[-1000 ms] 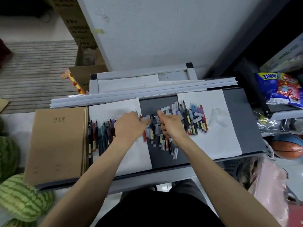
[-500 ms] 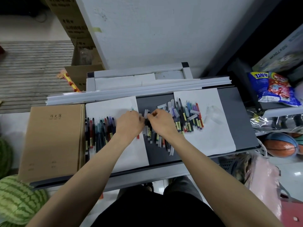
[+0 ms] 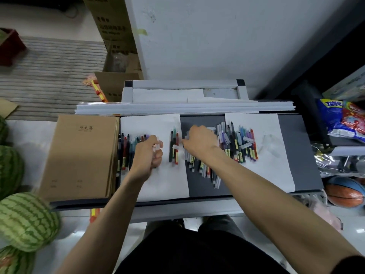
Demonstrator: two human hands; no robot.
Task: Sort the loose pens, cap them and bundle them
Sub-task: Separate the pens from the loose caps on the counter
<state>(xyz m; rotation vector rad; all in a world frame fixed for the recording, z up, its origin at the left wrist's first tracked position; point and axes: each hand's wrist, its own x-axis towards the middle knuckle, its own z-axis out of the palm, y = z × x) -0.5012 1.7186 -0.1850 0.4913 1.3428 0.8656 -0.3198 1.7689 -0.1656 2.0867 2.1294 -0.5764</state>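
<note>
A sorted row of capped pens [image 3: 126, 151] lies on the left white sheet [image 3: 164, 184]. My left hand [image 3: 149, 157] is curled in a fist just right of that row and grips a pen [image 3: 157, 149]; only its pale clear cap end shows. Three pens [image 3: 173, 149] lie apart at that sheet's right edge. My right hand [image 3: 199, 141] reaches down onto the loose pile of pens and clear caps [image 3: 203, 169] on the dark tabletop. Its fingertips point left and are hidden. More loose pens [image 3: 242, 145] lie on the right white sheet [image 3: 276, 171].
A brown notebook stack [image 3: 81, 155] sits at the table's left end, and long white strips [image 3: 183, 108] run along the back. Crumpled clear plastic [image 3: 271, 144] lies on the right sheet. Watermelons [image 3: 25, 220] lie on the floor at left, snack bags [image 3: 343, 119] and a basketball [image 3: 344, 192] at right.
The hands, joined over the middle pile before, have parted. My left hand moved left toward the sorted row with the pen. My right hand stays over the pile.
</note>
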